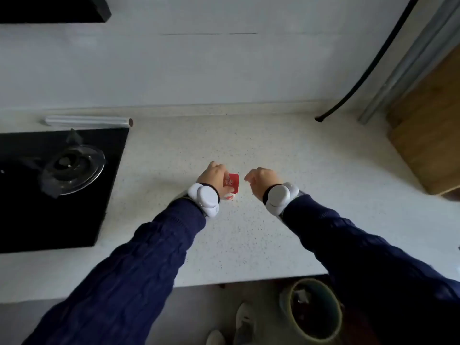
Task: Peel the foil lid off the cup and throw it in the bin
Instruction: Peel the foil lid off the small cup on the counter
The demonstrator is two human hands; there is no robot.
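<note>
The cup (230,194) stands on the speckled countertop (273,170), near the middle, with its red foil lid (232,182) apparently sealed. The left hand (215,176) wraps the cup's left side, thumb resting on the lid's near edge. The right hand (262,180) hovers just beside the cup, fingers curled and holding nothing. Recommended procedure: steady the cup firmly with the left hand, pinch a lid corner or tab with the right, and peel low and slowly to avoid spillage. The bin (311,310) stands on the floor below the counter edge, to the right.
</note>
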